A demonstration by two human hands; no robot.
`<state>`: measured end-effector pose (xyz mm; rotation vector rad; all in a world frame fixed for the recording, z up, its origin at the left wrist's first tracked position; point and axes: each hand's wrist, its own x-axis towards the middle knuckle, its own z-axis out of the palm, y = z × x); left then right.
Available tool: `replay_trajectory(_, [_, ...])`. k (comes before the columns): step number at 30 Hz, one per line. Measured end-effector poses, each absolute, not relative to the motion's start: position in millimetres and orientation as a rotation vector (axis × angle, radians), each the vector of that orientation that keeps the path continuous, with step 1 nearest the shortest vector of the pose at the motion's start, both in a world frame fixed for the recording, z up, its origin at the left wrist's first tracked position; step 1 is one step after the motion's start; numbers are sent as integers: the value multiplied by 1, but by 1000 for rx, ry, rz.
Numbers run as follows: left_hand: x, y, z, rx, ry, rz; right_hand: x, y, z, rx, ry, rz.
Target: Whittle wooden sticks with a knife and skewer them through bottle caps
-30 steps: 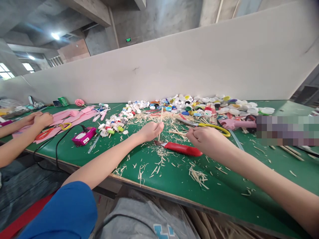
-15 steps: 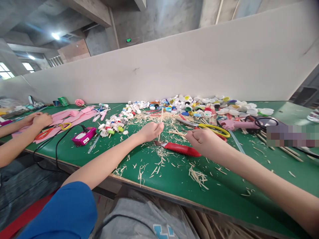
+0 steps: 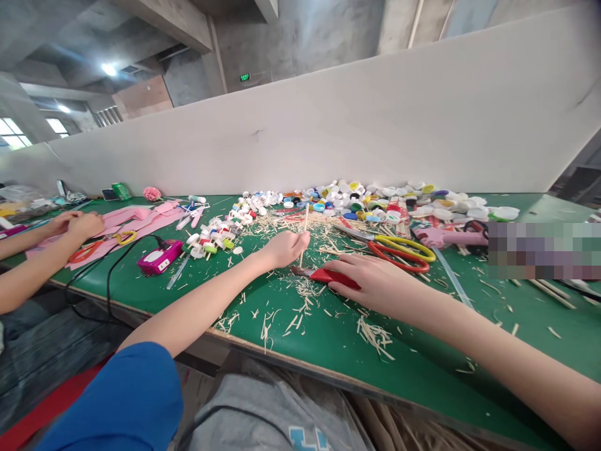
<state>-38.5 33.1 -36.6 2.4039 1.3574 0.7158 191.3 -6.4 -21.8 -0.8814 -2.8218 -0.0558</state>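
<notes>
Upright between the fingers of my left hand (image 3: 287, 248) is a thin pale wooden stick (image 3: 306, 219), its lower end near the table. My right hand (image 3: 361, 279) lies over a knife with a red handle (image 3: 335, 277), fingers wrapped round the handle. The knife's short blade (image 3: 302, 271) points left, just below my left hand. Pale wood shavings (image 3: 305, 294) are scattered around both hands. Behind my right hand are scissors with yellow and orange-red handles (image 3: 399, 250).
Bottle caps (image 3: 347, 197) are heaped along the white partition (image 3: 300, 131). Left are small cap pieces (image 3: 218, 235), a magenta box (image 3: 160, 257) with black cable and another person's hands (image 3: 77, 224) over pink sheets. A pink glue gun (image 3: 441, 237) lies right.
My right hand has opened from a fist, moved left and down, and taken hold of the red knife handle. My left hand still holds the stick in nearly the same place.
</notes>
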Motion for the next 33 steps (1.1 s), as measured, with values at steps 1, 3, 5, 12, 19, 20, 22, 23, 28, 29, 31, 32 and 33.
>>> replay_trajectory(1, [-38,33,-37,2408,1360,717,191,-7,-22,-862,-2802,-59])
replay_trajectory(3, [-38,34,-37,2415,1366,716,191,-9,-23,-862,-2767,-65])
replay_trajectory(5, [-38,34,-37,2414,1372,711,191,-9,-25,-888,-2745,-77])
replay_trajectory(12, [-38,33,-36,2430,1391,708,194,-1,-31,-877,-2703,-69])
replay_trajectory(19, [-39,34,-36,2434,1386,709,191,-2,-23,-990,-2754,188])
replay_trajectory(20, [-39,34,-36,2433,1385,710,191,-1,-22,-989,-2751,207])
replay_trajectory(22, [-39,34,-36,2429,1382,706,191,1,-23,-970,-2745,240])
replay_trajectory(23, [-39,34,-36,2429,1381,704,191,3,-23,-962,-2742,255])
replay_trajectory(28, [-39,34,-36,2440,1402,705,191,6,-24,-952,-2741,300])
replay_trajectory(29, [-39,34,-36,2442,1404,708,190,6,-24,-958,-2739,311])
replay_trajectory(31, [-39,34,-36,2446,1405,709,189,5,-21,-980,-2734,351])
replay_trajectory(32, [-39,34,-36,2448,1405,708,188,5,-20,-986,-2731,375])
replay_trajectory(33, [-39,34,-36,2450,1407,709,188,5,-19,-990,-2726,400])
